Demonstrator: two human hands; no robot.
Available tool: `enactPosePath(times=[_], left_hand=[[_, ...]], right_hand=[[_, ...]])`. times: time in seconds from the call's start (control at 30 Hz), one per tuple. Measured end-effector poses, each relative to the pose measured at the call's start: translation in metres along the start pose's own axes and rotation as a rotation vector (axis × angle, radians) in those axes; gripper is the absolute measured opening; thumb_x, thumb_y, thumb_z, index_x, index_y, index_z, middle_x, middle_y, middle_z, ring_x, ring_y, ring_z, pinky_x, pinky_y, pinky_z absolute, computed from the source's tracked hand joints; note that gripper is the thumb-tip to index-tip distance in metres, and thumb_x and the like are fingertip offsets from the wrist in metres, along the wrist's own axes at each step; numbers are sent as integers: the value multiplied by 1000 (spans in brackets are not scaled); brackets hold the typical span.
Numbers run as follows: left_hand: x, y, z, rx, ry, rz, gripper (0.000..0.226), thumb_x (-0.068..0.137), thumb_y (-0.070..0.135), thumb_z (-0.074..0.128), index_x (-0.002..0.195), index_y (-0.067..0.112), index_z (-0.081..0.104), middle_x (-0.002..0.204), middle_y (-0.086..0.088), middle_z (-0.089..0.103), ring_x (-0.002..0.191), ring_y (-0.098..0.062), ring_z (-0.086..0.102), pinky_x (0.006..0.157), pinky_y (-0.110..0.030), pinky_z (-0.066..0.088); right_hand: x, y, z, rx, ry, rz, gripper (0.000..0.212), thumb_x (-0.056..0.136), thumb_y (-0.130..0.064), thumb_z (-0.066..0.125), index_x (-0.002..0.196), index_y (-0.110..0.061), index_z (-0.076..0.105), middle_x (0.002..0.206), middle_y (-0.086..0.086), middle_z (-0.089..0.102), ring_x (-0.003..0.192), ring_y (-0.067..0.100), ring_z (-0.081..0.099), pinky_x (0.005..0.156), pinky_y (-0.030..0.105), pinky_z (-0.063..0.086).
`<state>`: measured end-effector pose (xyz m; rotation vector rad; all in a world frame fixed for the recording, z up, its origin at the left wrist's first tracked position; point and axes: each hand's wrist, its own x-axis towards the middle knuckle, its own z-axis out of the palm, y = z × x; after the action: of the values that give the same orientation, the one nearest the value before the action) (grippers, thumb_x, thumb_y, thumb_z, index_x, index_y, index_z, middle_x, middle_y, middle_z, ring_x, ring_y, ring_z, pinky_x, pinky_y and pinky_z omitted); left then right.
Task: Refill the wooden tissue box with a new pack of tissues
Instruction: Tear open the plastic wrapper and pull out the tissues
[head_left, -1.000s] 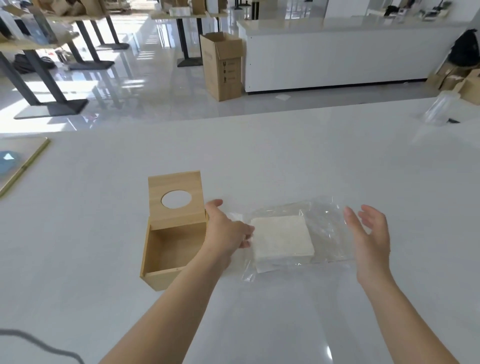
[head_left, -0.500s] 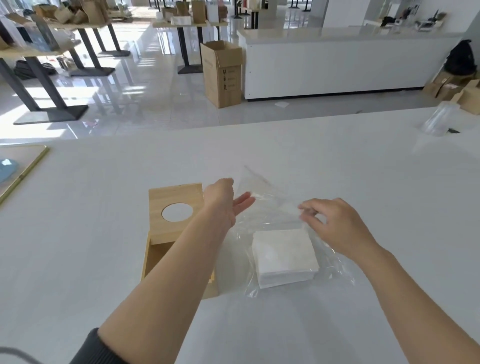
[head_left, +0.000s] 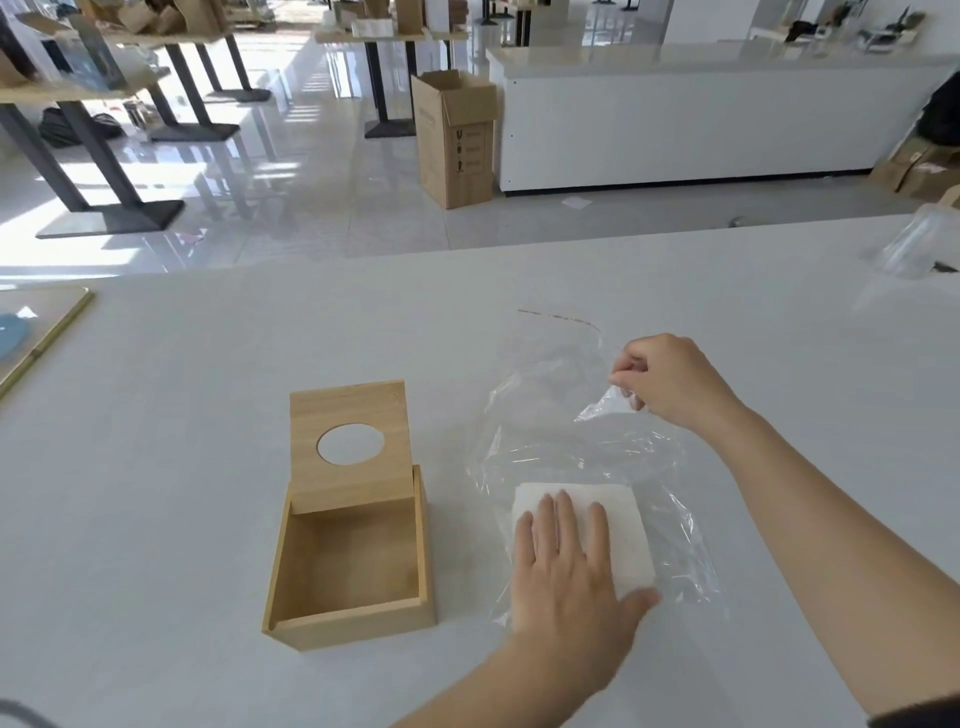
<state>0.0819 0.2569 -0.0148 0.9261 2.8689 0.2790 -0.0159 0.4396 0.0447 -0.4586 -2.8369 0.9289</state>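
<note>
currently unwrapping: left hand (head_left: 569, 577) flat on tissue stack (head_left: 621, 525), right hand (head_left: 670, 382) pinching plastic wrap (head_left: 582, 447); next, lift stack into wooden box (head_left: 348, 566).

Both forearms are bare from the wrists back, with no watch, ring or glove on either one. The left hand (head_left: 569, 577) shows short, unpainted nails on its fingers (head_left: 563, 519). The right hand (head_left: 670, 382) is likewise unadorned. Far back from its fingers, at the lower frame corner, a dark sleeve edge (head_left: 914, 719) crosses the right arm.
</note>
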Motion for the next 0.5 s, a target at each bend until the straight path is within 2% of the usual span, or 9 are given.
enactPosePath(times=[0.1, 0.17, 0.23, 0.3, 0.37, 0.4, 0.43, 0.47, 0.5], left_hand=[[7, -19, 8, 140, -28, 6, 76, 87, 65, 36, 146, 20, 26, 155, -15, 21, 143, -31, 17, 115, -48, 14], [14, -30, 10, 81, -158, 43, 70, 93, 55, 35, 149, 26, 4, 158, -15, -6, 144, -32, -7, 114, -49, -6], [21, -38, 2, 125, -225, 50, 67, 95, 40, 41, 147, 33, -1, 156, -13, -14, 142, -34, -13, 113, -50, -11], [28, -42, -6, 206, -250, 22, 69, 90, 22, 47, 146, 30, 9, 153, -15, 0, 139, -35, 2, 113, -49, -2], [34, -41, -18, 197, -233, -29, 55, 85, 14, 46, 138, 19, 33, 140, -15, 31, 127, -33, 28, 110, -44, 12], [38, -39, -20, 164, -221, -72, 44, 85, 14, 43, 130, 11, 42, 132, -15, 43, 121, -32, 37, 110, -43, 14], [42, -36, -22, 133, -222, -116, 41, 88, 21, 40, 126, 4, 46, 129, -18, 49, 121, -32, 41, 112, -43, 10], [45, -33, -23, 118, -235, -150, 52, 92, 34, 36, 128, -3, 43, 133, -23, 47, 127, -33, 38, 114, -44, 3], [45, -29, -22, 129, -258, -166, 72, 93, 50, 28, 133, -9, 35, 140, -28, 40, 135, -35, 29, 115, -46, -3]], right_hand=[[2, 10, -3, 0, -18, 43, 12, 82, -11, 62, 70, -12, 63, 72, 6, 65, 58, 22, 56, 65, 35, 49], [-1, 19, -5, 12, -35, 85, 11, 82, -9, 62, 72, -8, 64, 72, 8, 66, 54, 24, 58, 61, 34, 50], [-3, 29, -8, 37, -41, 150, 10, 82, -6, 61, 73, -4, 64, 69, 11, 68, 51, 27, 59, 51, 30, 49], [-6, 38, -11, 67, -57, 222, 8, 82, -3, 60, 76, 2, 63, 66, 12, 67, 47, 24, 59, 43, 24, 44], [-10, 46, -15, 85, -76, 271, 8, 82, -3, 60, 77, 3, 62, 63, 10, 67, 44, 23, 61, 42, 23, 41], [-13, 50, -16, 92, -78, 289, 8, 82, -3, 60, 78, 3, 61, 63, 10, 66, 44, 23, 61, 42, 23, 40], [-16, 54, -17, 99, -76, 302, 8, 82, -4, 60, 79, 3, 61, 63, 10, 66, 43, 22, 62, 42, 23, 40], [-19, 58, -18, 103, -76, 313, 8, 82, -4, 60, 79, 4, 61, 64, 10, 66, 43, 21, 62, 41, 23, 40], [-24, 62, -19, 107, -80, 322, 8, 82, -4, 60, 80, 4, 60, 64, 10, 66, 42, 21, 62, 41, 23, 40]])
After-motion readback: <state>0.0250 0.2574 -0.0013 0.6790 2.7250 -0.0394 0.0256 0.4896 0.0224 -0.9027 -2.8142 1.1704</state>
